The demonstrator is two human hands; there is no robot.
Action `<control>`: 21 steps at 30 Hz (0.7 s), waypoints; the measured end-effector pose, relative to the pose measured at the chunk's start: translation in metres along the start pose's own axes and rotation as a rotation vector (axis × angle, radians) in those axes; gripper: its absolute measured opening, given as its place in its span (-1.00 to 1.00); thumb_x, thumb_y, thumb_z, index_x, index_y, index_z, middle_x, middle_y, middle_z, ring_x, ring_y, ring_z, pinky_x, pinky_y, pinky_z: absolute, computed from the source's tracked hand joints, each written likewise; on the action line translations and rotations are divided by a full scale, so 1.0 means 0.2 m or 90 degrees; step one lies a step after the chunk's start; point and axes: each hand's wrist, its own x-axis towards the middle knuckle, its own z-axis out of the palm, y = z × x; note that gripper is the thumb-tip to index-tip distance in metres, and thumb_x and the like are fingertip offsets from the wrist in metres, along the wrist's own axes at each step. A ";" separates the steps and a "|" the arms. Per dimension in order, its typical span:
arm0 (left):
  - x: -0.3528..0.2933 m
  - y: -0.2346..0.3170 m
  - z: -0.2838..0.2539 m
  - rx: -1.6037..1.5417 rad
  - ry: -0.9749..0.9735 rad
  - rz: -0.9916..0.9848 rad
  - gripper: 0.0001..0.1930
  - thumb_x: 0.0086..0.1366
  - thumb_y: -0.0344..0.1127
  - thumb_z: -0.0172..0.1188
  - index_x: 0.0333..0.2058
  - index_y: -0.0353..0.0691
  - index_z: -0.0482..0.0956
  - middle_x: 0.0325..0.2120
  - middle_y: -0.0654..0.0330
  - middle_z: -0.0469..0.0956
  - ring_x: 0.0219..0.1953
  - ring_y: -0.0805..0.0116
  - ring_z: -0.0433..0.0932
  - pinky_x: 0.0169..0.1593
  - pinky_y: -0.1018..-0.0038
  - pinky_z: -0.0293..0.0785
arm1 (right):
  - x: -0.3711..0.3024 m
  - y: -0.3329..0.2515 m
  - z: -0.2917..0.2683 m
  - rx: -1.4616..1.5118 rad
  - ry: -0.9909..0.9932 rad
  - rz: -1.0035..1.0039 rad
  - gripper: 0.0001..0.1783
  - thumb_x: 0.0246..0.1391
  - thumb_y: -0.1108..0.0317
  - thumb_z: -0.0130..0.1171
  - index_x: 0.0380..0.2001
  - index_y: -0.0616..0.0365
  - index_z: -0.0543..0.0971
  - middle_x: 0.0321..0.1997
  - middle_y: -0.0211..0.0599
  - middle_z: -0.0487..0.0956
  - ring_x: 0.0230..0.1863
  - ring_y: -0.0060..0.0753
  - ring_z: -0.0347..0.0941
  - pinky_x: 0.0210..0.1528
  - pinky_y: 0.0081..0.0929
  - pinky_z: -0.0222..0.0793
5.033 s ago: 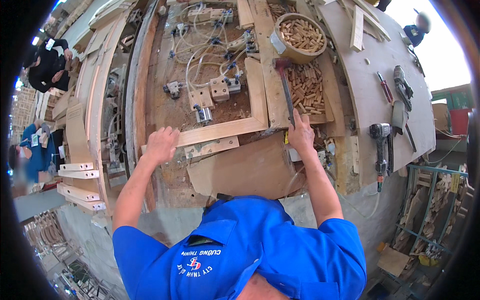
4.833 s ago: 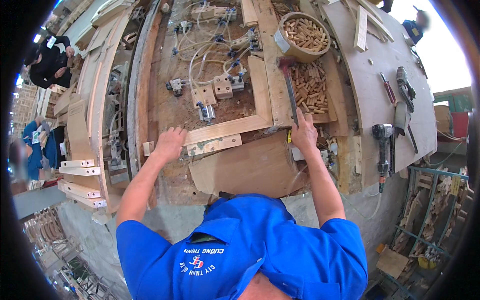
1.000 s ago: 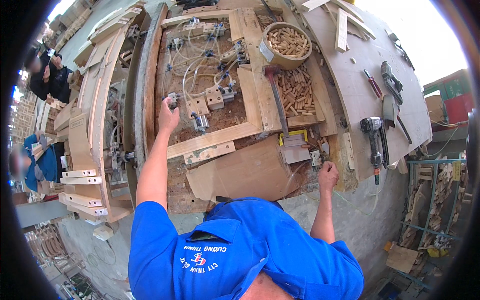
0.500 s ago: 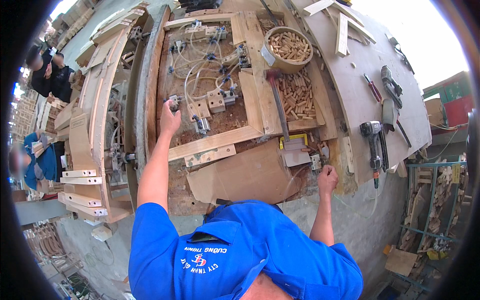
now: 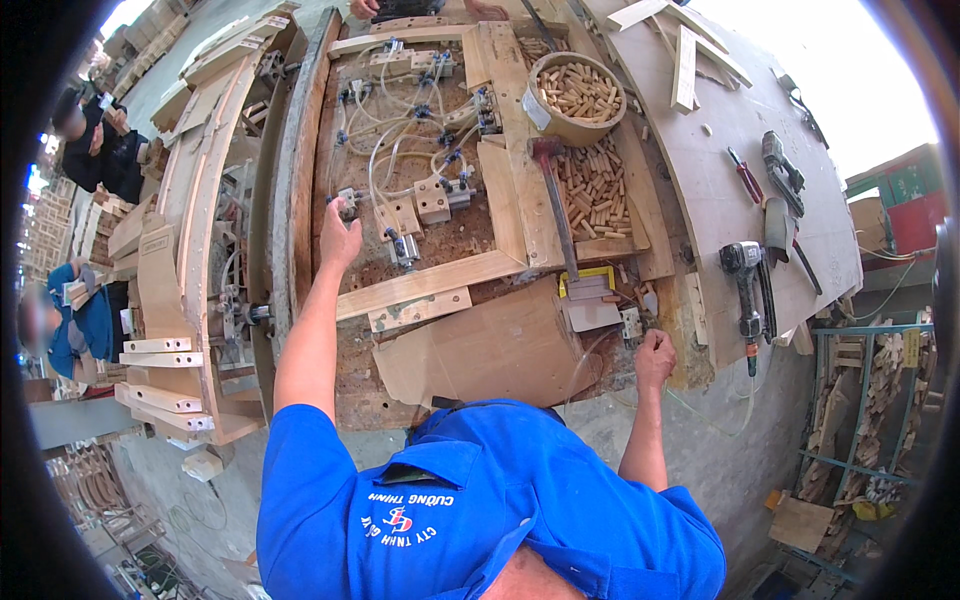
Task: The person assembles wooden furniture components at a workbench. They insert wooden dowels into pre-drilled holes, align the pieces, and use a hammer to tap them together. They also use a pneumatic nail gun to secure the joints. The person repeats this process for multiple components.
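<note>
My left hand [image 5: 341, 242] is at the left side of the wooden frame [image 5: 430, 285], its fingers closed around a small metal air cylinder [image 5: 347, 205]. Clear air hoses [image 5: 385, 150] loop between several such cylinders and wooden blocks inside the frame. At the bench's near right, my right hand [image 5: 656, 357] is closed beside a small switch valve [image 5: 632, 325]. Whatever its fingers may hold is hidden. Between my arms lies a flat sheet of brown cardboard [image 5: 480, 350].
A tub of wooden dowels [image 5: 575, 95] stands over a tray of loose dowels [image 5: 598, 200]. A hammer [image 5: 555, 200] lies alongside. Nail guns [image 5: 742, 280] and a screwdriver [image 5: 745, 175] rest on the right-hand board. Another person's hands [image 5: 485, 10] show at the far edge; two people are at left.
Another person's hands have come into view at the far edge of the bench. My own hands have hardly moved.
</note>
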 end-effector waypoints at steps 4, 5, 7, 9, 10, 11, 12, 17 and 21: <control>-0.01 0.01 0.00 0.003 -0.009 -0.008 -0.36 0.34 -0.35 0.25 0.36 -0.21 0.25 0.30 -0.13 0.46 0.36 -0.13 0.44 0.39 0.12 0.37 | -0.02 -0.02 -0.01 0.005 0.000 -0.008 -0.77 0.34 0.27 0.22 -0.21 0.25 0.69 -0.32 -0.09 0.72 -0.28 -0.10 0.65 -0.11 -0.17 0.52; -0.01 0.02 0.00 0.004 -0.011 -0.010 -0.36 0.35 -0.35 0.25 0.36 -0.21 0.25 0.30 -0.13 0.46 0.36 -0.13 0.44 0.39 0.13 0.36 | -0.02 -0.03 -0.01 0.002 0.000 -0.006 -0.77 0.34 0.27 0.22 -0.20 0.25 0.68 -0.31 -0.09 0.72 -0.28 -0.09 0.65 -0.11 -0.17 0.51; -0.01 0.02 -0.01 0.007 -0.011 -0.015 -0.36 0.35 -0.35 0.25 0.36 -0.22 0.25 0.30 -0.13 0.46 0.36 -0.12 0.44 0.40 0.13 0.36 | -0.02 -0.04 -0.01 -0.005 -0.002 -0.007 -0.76 0.34 0.27 0.22 -0.20 0.25 0.68 -0.31 -0.10 0.72 -0.27 -0.08 0.65 -0.11 -0.17 0.51; -0.01 0.01 -0.01 0.013 -0.011 -0.018 -0.36 0.36 -0.34 0.24 0.37 -0.22 0.25 0.30 -0.13 0.46 0.37 -0.11 0.43 0.40 0.14 0.36 | -0.02 -0.04 -0.01 -0.011 0.002 -0.014 -0.76 0.35 0.27 0.21 -0.19 0.25 0.68 -0.30 -0.10 0.72 -0.26 -0.07 0.64 -0.11 -0.16 0.51; -0.01 0.01 -0.01 0.012 -0.010 -0.016 -0.36 0.36 -0.34 0.25 0.37 -0.21 0.25 0.30 -0.12 0.46 0.36 -0.11 0.44 0.39 0.14 0.36 | -0.02 -0.03 -0.01 -0.014 0.004 -0.017 -0.76 0.35 0.27 0.21 -0.19 0.25 0.68 -0.30 -0.10 0.72 -0.26 -0.07 0.64 -0.10 -0.16 0.51; -0.01 0.01 -0.01 0.011 -0.008 -0.014 -0.36 0.36 -0.34 0.25 0.36 -0.21 0.25 0.30 -0.12 0.46 0.36 -0.11 0.44 0.39 0.14 0.37 | -0.02 -0.03 -0.01 -0.010 0.000 -0.011 -0.76 0.35 0.27 0.21 -0.18 0.25 0.68 -0.30 -0.10 0.72 -0.26 -0.06 0.64 -0.11 -0.16 0.51; -0.01 0.02 -0.01 0.009 -0.007 -0.012 -0.37 0.36 -0.34 0.25 0.36 -0.21 0.26 0.30 -0.12 0.46 0.35 -0.10 0.45 0.39 0.15 0.38 | -0.01 -0.02 -0.01 -0.006 -0.004 -0.004 -0.76 0.35 0.26 0.22 -0.18 0.24 0.68 -0.29 -0.10 0.72 -0.26 -0.05 0.64 -0.11 -0.16 0.51; 0.00 0.01 -0.01 0.018 -0.001 -0.020 -0.41 0.37 -0.33 0.25 0.33 -0.21 0.30 0.26 -0.11 0.50 0.32 -0.09 0.49 0.35 0.14 0.41 | -0.02 -0.01 0.01 0.002 -0.010 -0.006 -0.76 0.35 0.26 0.22 -0.18 0.25 0.68 -0.31 -0.11 0.72 -0.28 -0.10 0.63 -0.13 -0.18 0.50; 0.01 -0.01 0.00 0.005 0.018 -0.006 -0.46 0.38 -0.33 0.24 0.30 -0.21 0.34 0.21 -0.11 0.55 0.29 -0.11 0.52 0.34 0.12 0.42 | -0.02 0.04 0.02 0.080 -0.015 0.011 -0.74 0.38 0.25 0.23 -0.18 0.28 0.67 -0.35 -0.18 0.70 -0.33 -0.25 0.60 -0.16 -0.23 0.50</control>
